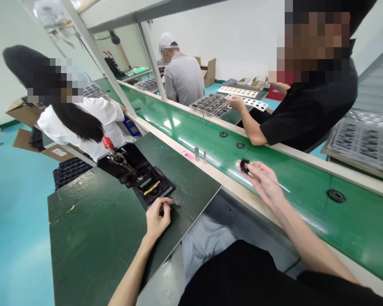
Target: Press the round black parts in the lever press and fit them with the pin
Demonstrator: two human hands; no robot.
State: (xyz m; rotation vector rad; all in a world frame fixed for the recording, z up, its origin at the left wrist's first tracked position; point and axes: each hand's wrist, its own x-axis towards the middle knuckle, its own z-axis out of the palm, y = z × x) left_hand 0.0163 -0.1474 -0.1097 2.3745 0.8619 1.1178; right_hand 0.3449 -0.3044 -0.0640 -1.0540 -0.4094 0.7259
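Observation:
My right hand (pixel 266 182) is over the green conveyor belt (pixel 185 123). Its fingers pinch a small black ring-shaped part (pixel 244 165), and a thin pale rod (pixel 279 185) lies along the same fingers. My left hand (pixel 158 217) rests on the dark green table (pixel 95 238), curled, with thumb and forefinger together. Whether anything small is between them I cannot make out. Just beyond it stands a black clamping fixture (pixel 147 182) with a red-handled toggle clamp (pixel 115 155) and green and yellow strips on its bed.
More black ring parts (pixel 336 195) lie along the belt. A pink item (pixel 188 156) and metal pins (pixel 197 154) sit on the belt's near rail. Across it, a person in black handles a white strip (pixel 249 102) beside a clear tray (pixel 210 104). Other people sit left and beyond.

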